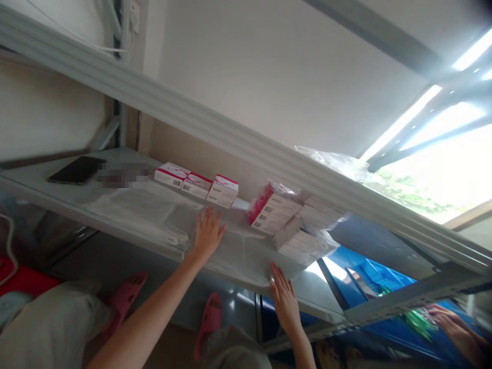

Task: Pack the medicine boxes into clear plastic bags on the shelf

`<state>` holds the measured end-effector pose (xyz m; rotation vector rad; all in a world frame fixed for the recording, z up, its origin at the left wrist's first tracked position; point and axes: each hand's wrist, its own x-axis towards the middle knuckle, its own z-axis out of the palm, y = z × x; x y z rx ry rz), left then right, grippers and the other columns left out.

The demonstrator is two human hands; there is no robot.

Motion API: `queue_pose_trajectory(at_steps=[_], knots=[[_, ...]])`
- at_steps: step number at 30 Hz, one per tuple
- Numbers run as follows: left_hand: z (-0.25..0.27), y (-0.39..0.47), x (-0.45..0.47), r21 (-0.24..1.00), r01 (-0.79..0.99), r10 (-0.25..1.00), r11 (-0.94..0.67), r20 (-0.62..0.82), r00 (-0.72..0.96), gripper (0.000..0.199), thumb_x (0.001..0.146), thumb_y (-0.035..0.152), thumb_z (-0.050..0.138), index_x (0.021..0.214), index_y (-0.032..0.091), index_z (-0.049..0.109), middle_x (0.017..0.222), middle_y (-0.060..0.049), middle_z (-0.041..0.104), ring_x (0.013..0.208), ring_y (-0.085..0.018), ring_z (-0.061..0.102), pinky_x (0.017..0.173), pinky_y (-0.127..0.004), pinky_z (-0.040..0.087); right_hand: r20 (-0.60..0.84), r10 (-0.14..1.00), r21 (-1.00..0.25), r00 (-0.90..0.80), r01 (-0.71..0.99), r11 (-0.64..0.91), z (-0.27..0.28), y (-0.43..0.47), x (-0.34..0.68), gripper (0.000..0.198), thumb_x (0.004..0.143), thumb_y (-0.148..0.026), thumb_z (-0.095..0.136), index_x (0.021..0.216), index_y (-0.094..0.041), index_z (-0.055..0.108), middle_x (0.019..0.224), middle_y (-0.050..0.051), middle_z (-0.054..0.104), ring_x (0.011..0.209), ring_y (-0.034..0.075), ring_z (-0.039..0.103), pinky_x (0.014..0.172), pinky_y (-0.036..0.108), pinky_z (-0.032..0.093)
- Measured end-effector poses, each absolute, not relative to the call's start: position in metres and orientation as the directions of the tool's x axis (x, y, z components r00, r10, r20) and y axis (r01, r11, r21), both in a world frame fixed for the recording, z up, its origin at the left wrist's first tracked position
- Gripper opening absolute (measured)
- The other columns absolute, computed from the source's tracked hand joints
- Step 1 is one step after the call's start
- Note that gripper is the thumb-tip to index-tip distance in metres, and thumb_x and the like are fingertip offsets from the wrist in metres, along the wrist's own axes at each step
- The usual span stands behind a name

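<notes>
My left hand [208, 234] lies open with fingers spread on a clear plastic bag [234, 251] spread flat over the grey shelf. Fingers stretched out, my right hand [283, 294] is at the bag's right end, near the shelf's front edge. Just beyond my left fingertips stands a white and pink box [223, 190], with two similar boxes [197, 185] to its left. Bundles of boxes in clear wrap [274, 210] sit at the back right, beyond my right hand. Neither hand holds anything.
Another plastic bag [142, 210] lies on the left of the shelf [23, 179], near a dark phone or tablet [77, 170]. A metal beam [230, 146] crosses above. At the lower right, another person's hands [449, 323] are near green material [418, 323] and a blue surface.
</notes>
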<state>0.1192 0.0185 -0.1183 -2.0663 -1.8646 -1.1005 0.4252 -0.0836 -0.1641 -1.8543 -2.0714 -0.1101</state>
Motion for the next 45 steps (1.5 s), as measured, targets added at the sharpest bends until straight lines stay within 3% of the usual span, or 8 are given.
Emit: queue_pose_trajectory(at_steps=[4,7,10,13,22,27,37,45], knots=[[-0.092,-0.017,0.107,0.393,0.787,0.585,-0.476,0.810,-0.051,0.030,0.092,0.020,0.042,0.117,0.020,0.058,0.128,-0.011,0.057,0.119,-0.024,0.050,0.105,-0.046,0.033,0.441,0.897,-0.280,-0.021,0.947,0.160,-0.134,-0.072,0.395,0.054,0.095,-0.047,0.025,0.139,-0.021,0.042,0.138,0.008,0.050,0.129,0.024,0.045,0.104,0.046,0.038],[-0.099,-0.066,0.094,0.569,0.584,0.455,-0.579,0.820,-0.348,0.027,0.092,0.030,0.045,0.115,0.017,0.051,0.114,-0.013,0.060,0.109,-0.023,0.055,0.093,-0.040,0.043,0.450,0.881,-0.253,-0.150,0.924,0.287,-0.095,-0.042,0.341,0.043,0.095,-0.040,0.033,0.129,-0.023,0.053,0.132,0.006,0.056,0.122,0.024,0.050,0.101,0.042,0.040],[-0.136,-0.115,0.080,0.865,0.299,0.610,-0.404,0.498,-0.617,0.025,0.092,0.042,0.043,0.097,0.019,0.053,0.091,-0.007,0.061,0.086,-0.019,0.059,0.077,-0.032,0.047,0.394,0.869,-0.235,-0.300,0.881,0.410,-0.070,0.006,0.275,0.039,0.094,-0.032,0.042,0.131,-0.026,0.050,0.130,0.005,0.057,0.120,0.022,0.051,0.102,0.041,0.037],[-0.181,-0.139,0.067,0.988,0.141,0.880,-0.062,0.120,-0.459,0.044,0.088,0.058,0.039,0.075,0.020,0.055,0.066,-0.001,0.058,0.061,-0.017,0.056,0.063,-0.029,0.045,0.263,0.901,-0.310,-0.346,0.854,0.418,-0.068,0.059,0.222,0.040,0.091,-0.033,0.052,0.130,-0.025,0.052,0.133,0.007,0.055,0.123,0.024,0.049,0.104,0.041,0.036],[-0.175,-0.105,0.069,0.989,0.064,0.979,0.131,-0.119,-0.164,0.067,0.077,0.072,0.036,0.086,0.014,0.066,0.064,-0.005,0.066,0.049,-0.017,0.055,0.051,-0.028,0.040,0.147,0.916,-0.458,-0.374,0.795,0.398,-0.100,0.112,0.196,0.019,0.077,-0.026,0.069,0.095,-0.020,0.068,0.098,0.005,0.070,0.095,0.020,0.063,0.087,0.033,0.044],[-0.160,-0.111,0.084,0.964,0.230,0.968,0.130,-0.074,-0.238,0.060,0.083,0.062,0.032,0.092,0.014,0.067,0.047,-0.001,0.055,0.052,-0.020,0.058,0.054,-0.028,0.037,0.170,0.904,-0.525,-0.393,0.740,0.421,-0.101,0.102,0.222,0.006,0.075,-0.021,0.066,0.080,-0.018,0.067,0.090,0.004,0.069,0.089,0.019,0.063,0.084,0.033,0.045],[-0.132,-0.122,0.057,0.992,0.127,0.947,-0.016,0.056,-0.316,0.050,0.084,0.061,0.040,0.072,0.018,0.063,0.049,0.000,0.056,0.052,-0.018,0.055,0.057,-0.026,0.038,0.404,0.834,-0.683,-0.375,0.483,0.548,-0.062,0.099,0.216,0.025,0.080,-0.041,0.051,0.083,-0.017,0.058,0.081,0.005,0.065,0.073,0.016,0.060,0.068,0.028,0.047],[-0.102,-0.097,-0.055,0.988,0.151,0.829,-0.039,0.116,-0.547,0.052,0.079,0.067,0.042,0.072,0.019,0.061,0.053,0.002,0.057,0.040,-0.014,0.047,0.047,-0.025,0.037,0.409,0.831,-0.559,-0.377,0.616,0.555,-0.025,0.135,0.057,0.020,0.085,-0.031,0.050,0.093,-0.019,0.065,0.089,0.004,0.069,0.078,0.016,0.062,0.075,0.028,0.046]])
